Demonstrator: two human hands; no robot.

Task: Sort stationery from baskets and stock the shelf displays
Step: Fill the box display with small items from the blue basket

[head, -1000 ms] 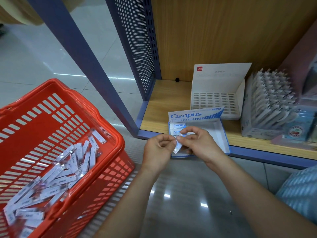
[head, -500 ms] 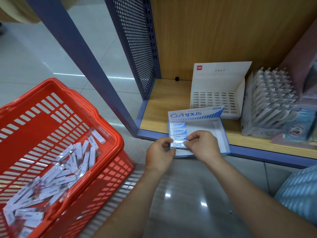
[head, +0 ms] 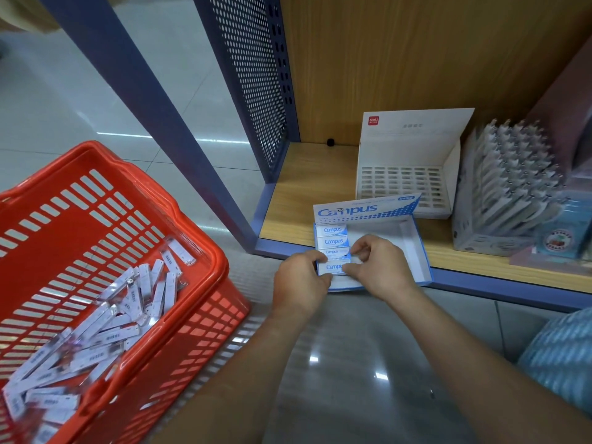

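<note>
The wooden shelf (head: 304, 187) carries the open Campus display box (head: 384, 233) at its front edge, probably for easy reach. The red basket (head: 128, 168) stands on the floor to the left, with loose packets (head: 105, 331) heaped in its near end. In the box, a column of packets (head: 333, 235) lies label-up against the left wall. The left hand (head: 298, 280) and right hand (head: 381, 267) each pinch an end of a fourth Campus packet (head: 331, 267), seating it flat at the column's near end, which seems meant to keep the column straight.
</note>
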